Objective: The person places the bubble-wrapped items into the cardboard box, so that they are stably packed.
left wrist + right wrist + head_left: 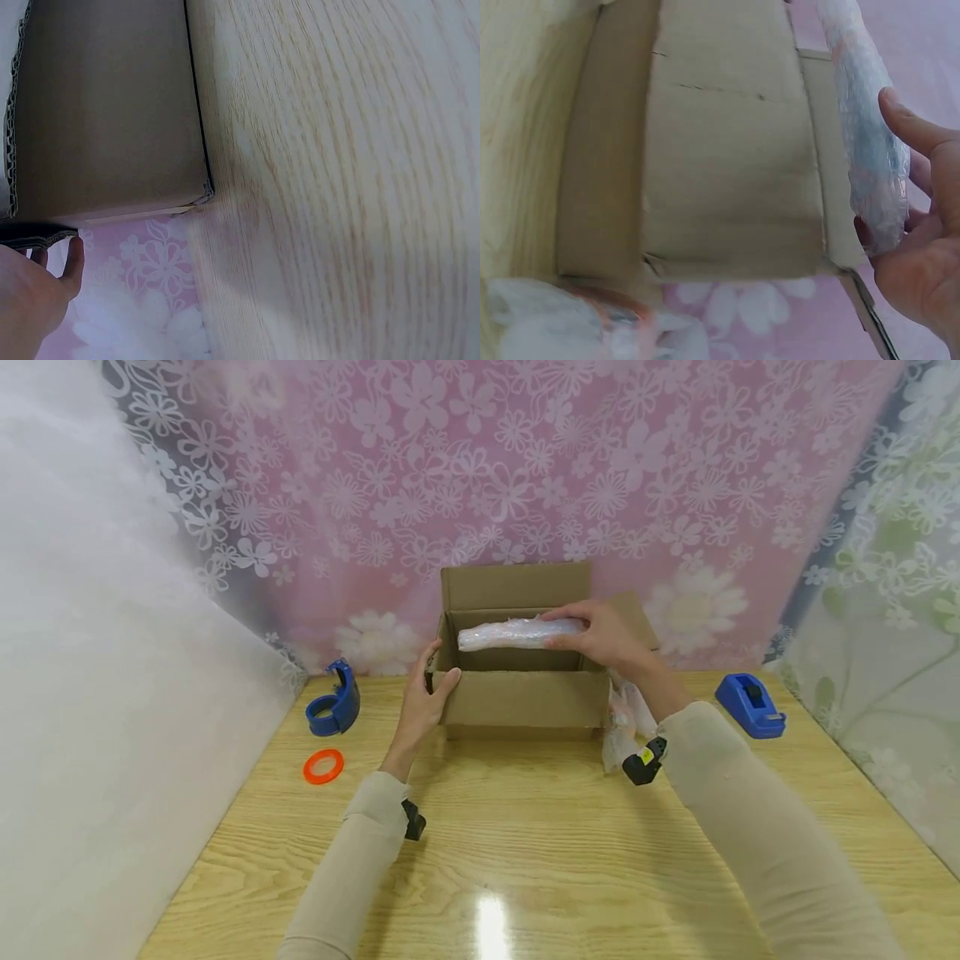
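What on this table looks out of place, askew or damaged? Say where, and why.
Little stands out. The orange ring lies loose on the table, apart from the blue dispenser beside it. A crumpled plastic bag lies against the box's right side. The box looks undamaged, and nothing is spilled.

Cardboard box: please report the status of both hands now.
Left hand grips cardboard box at its left front corner. Right hand holds bubble-wrapped roll over the open box. Nothing blocks the opening.
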